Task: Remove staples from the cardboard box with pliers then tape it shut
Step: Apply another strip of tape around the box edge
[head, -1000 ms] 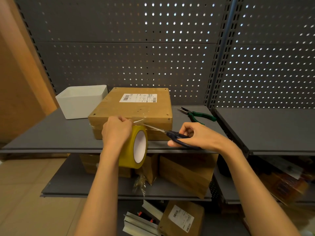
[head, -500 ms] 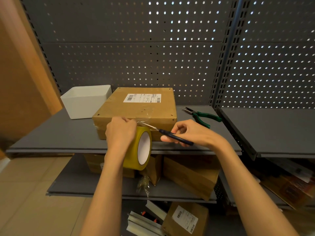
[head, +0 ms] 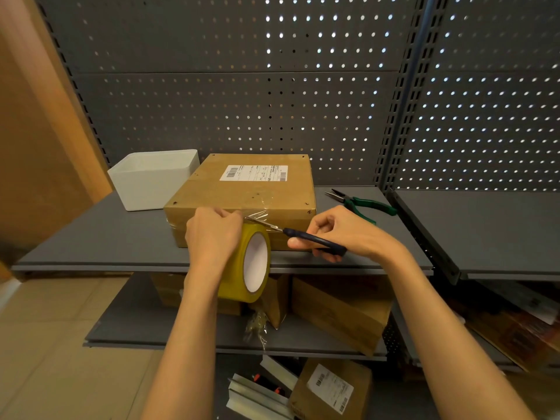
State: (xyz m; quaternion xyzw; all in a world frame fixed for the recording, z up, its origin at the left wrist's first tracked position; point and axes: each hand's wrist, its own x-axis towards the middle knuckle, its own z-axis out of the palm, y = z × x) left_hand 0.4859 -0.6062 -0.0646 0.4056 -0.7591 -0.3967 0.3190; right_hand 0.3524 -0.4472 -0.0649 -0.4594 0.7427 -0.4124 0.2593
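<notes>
Left hand (head: 212,234) gripping tape roll (head: 247,265), right hand (head: 342,231) closing scissors (head: 298,234); thin, clingy film probably wrinkling easily, needing tension near cardboard box (head: 242,192).

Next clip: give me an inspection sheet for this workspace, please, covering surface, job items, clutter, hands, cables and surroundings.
Surface: grey shelf, holding the box.
Job's things: box closed, clear tape stretched over its front edge; tape roll at that edge; scissors at the tape; pliers lying right of the box.
Clutter: white bin left of the box.
Hands: left hand holds the roll; right hand grips the scissors.
Cables: nothing seen.
Surroundings: pegboard behind; more cartons on the lower shelf.
</notes>
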